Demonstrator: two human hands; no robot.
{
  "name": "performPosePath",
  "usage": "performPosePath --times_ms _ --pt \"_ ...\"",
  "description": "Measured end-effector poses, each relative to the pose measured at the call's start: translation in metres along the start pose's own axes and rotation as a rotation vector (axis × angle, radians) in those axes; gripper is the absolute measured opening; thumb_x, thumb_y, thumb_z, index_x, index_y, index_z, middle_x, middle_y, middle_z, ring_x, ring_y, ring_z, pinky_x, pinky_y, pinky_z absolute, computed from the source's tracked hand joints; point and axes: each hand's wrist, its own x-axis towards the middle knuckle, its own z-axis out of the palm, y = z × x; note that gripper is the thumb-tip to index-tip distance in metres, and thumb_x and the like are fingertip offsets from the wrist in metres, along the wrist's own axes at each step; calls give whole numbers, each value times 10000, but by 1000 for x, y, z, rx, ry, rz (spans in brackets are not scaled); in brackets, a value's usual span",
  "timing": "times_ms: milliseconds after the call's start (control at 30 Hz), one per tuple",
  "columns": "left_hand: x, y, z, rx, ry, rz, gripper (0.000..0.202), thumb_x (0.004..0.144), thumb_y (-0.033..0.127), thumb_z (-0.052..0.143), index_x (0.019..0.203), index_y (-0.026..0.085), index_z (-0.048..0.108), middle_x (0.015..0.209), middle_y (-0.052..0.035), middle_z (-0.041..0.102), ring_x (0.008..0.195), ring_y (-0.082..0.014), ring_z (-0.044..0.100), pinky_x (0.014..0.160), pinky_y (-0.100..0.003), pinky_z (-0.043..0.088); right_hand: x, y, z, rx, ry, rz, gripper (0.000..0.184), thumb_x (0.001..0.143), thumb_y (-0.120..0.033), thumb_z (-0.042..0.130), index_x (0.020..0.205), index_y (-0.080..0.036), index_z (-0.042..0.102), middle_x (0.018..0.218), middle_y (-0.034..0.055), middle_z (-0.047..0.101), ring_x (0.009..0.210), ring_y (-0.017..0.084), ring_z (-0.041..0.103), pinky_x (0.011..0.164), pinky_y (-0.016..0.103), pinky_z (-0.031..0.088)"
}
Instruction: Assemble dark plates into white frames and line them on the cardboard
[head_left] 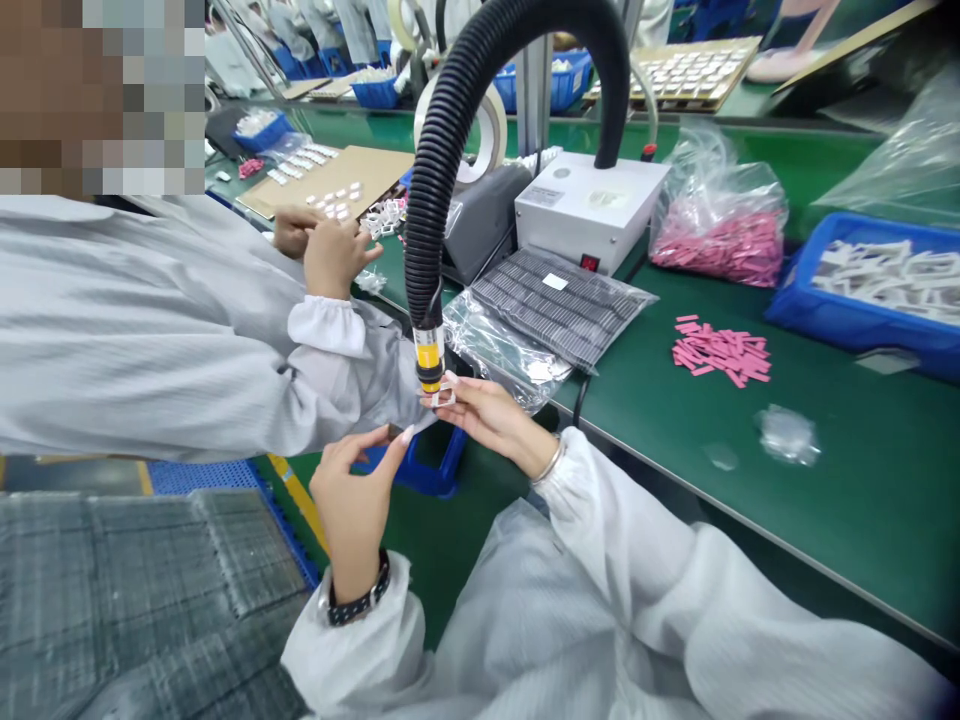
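My right hand (491,415) pinches a small white plastic frame (443,398) between thumb and fingers. The frame sits right under the yellow-banded nozzle (428,358) at the end of a black corrugated hose (427,200). Lower and to the left, my left hand (351,485) has its thumb and index fingertips brought together; whatever lies between them is too small to make out. A dark watch strap circles that wrist. Behind and below the hands, a blue bin (446,470) is partly hidden.
On the green bench (652,420) lie pink strips (724,352), a bag of pink strips (720,225), clear film pieces (789,435) and a bagged black sheet (555,300). A white box machine (592,210) and blue bin of white frames (885,290) stand behind. A co-worker's sleeve (322,325) is close left.
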Motion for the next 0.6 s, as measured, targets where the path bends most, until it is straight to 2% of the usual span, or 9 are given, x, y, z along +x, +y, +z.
performPosePath --times_ms 100,233,300,400,600 --pt "-9 -12 -12 -143 36 -159 327 598 436 793 820 198 758 759 -28 699 617 -148 517 645 -306 419 4 6 12 87 -24 -6 240 956 -151 434 859 -120 651 762 62 718 699 95 670 716 188 533" --pt "-14 -9 -6 -544 8 -362 330 596 380 808 840 170 741 822 -41 724 742 -156 611 738 -288 467 3 7 14 152 -17 -28 181 940 -196 490 862 -138 642 782 43 707 701 98 653 764 207 540" --pt "-13 -2 1 -747 17 -405 320 580 393 819 780 162 724 811 -33 718 760 -140 617 772 -268 474 1 10 12 151 -19 0 193 936 -196 496 837 -124 646 757 58 701 695 107 656 750 208 546" --pt "-10 6 9 -970 -5 -443 346 543 421 840 727 163 702 801 -11 698 730 -100 587 746 -219 465 1 18 9 149 -4 41 235 941 -184 480 783 -118 641 715 67 693 661 103 654 718 190 547" --pt "-11 3 10 -1055 -92 -500 373 572 467 818 766 172 697 769 -15 671 694 -103 560 686 -222 468 -2 21 10 172 -1 53 218 940 -152 450 818 -140 631 768 64 713 712 112 667 812 254 555"
